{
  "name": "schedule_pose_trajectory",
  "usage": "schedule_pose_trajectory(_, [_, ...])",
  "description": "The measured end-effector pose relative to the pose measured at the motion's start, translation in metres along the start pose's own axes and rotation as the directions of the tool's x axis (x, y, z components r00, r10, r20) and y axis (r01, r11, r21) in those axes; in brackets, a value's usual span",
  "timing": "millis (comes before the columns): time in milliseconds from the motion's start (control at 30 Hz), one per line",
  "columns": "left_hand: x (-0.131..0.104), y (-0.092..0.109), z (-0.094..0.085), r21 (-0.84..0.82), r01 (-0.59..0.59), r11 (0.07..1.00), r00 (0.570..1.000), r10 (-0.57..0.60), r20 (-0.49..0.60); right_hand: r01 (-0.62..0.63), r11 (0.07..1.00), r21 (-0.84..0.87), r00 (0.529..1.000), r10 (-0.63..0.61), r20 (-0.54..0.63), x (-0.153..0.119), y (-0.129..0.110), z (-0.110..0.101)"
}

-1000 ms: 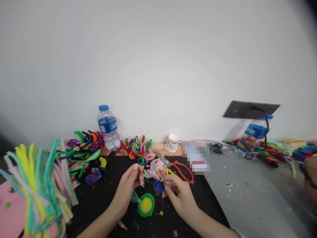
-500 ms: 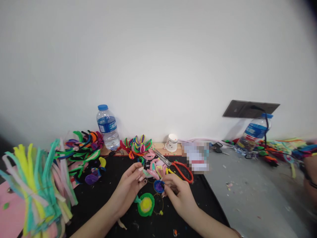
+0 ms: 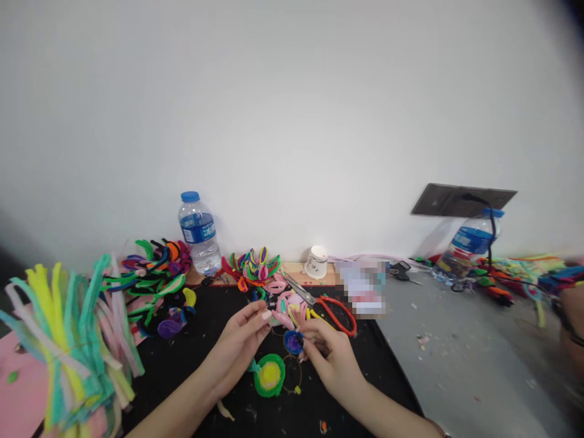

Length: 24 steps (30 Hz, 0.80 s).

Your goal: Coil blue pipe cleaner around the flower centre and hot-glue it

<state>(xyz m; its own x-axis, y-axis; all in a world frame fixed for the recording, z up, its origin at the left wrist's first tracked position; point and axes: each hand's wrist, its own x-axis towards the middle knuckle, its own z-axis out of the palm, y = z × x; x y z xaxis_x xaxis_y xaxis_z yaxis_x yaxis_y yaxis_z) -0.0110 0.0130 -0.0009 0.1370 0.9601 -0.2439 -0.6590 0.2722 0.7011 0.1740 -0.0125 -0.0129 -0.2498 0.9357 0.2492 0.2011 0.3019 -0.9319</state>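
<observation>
A small round blue-and-purple fuzzy disc (image 3: 292,342), seemingly coiled pipe cleaner, is pinched at its right edge by my right hand (image 3: 332,353). To its left, my left hand (image 3: 244,340) has its thumb and fingers drawn together; whatever lies between them is too small to make out. Below, between my hands, a larger green disc with a yellow centre (image 3: 269,375) lies on the black mat (image 3: 264,420). A thin loop of thread or wire (image 3: 292,374) is beside it. Just beyond my fingers sits a pile of pink pipe-cleaner loops (image 3: 287,307).
Red-handled scissors (image 3: 335,313) lie past my right hand. Pipe-cleaner bundles (image 3: 73,347) fill the left side. A water bottle (image 3: 198,234) and a paper cup (image 3: 316,261) stand by the wall. Keys (image 3: 402,272) rest on the grey table (image 3: 456,353); another person's arm (image 3: 572,316) shows far right.
My left thumb has closed against the fingers, which were more apart before. My right hand and the blue-and-purple disc have hardly moved.
</observation>
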Motion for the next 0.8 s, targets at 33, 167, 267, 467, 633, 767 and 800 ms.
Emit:
schedule_pose_trajectory(33, [0.0002,-0.0003,-0.0006,-0.002,-0.002,1.000,1.000,0.002,0.016,-0.002,1.000,0.002,1.000,0.002,0.001,0.0001,0.0000,-0.0001])
schedule_pose_trajectory(167, [-0.0004,-0.0009,-0.0019,0.005,0.001,1.000,1.000,-0.001,0.025,-0.003,1.000,0.001,1.000,0.003,-0.005,-0.0001,0.0013,-0.0006])
schedule_pose_trajectory(267, [-0.0011,-0.0010,-0.0024,0.032,0.022,0.999,1.000,-0.022,-0.016,-0.002,1.000,-0.005,1.000,0.001,-0.006,-0.0003,0.0019,-0.0006])
schedule_pose_trajectory(467, [0.0008,-0.0004,-0.0042,0.038,0.025,0.999,0.994,-0.021,-0.107,-0.014,1.000,0.005,1.000,0.014,-0.013,-0.0001,-0.0019,-0.0004])
schedule_pose_trajectory(633, [0.0017,0.0015,-0.0059,0.058,-0.007,0.998,0.993,0.014,-0.120,-0.009,1.000,0.009,1.000,0.009,-0.016,0.0003,-0.0017,-0.0010])
schedule_pose_trajectory(767, [0.0029,0.0010,-0.0076,0.105,-0.005,0.994,0.996,0.014,-0.093,-0.002,1.000,-0.003,1.000,0.002,-0.010,0.0008,0.0009,-0.0006])
schedule_pose_trajectory(800, [0.0033,0.0007,-0.0081,0.112,-0.004,0.994,0.996,0.014,-0.089,0.000,1.000,-0.003,1.000,0.000,-0.009,0.0009,0.0012,-0.0005])
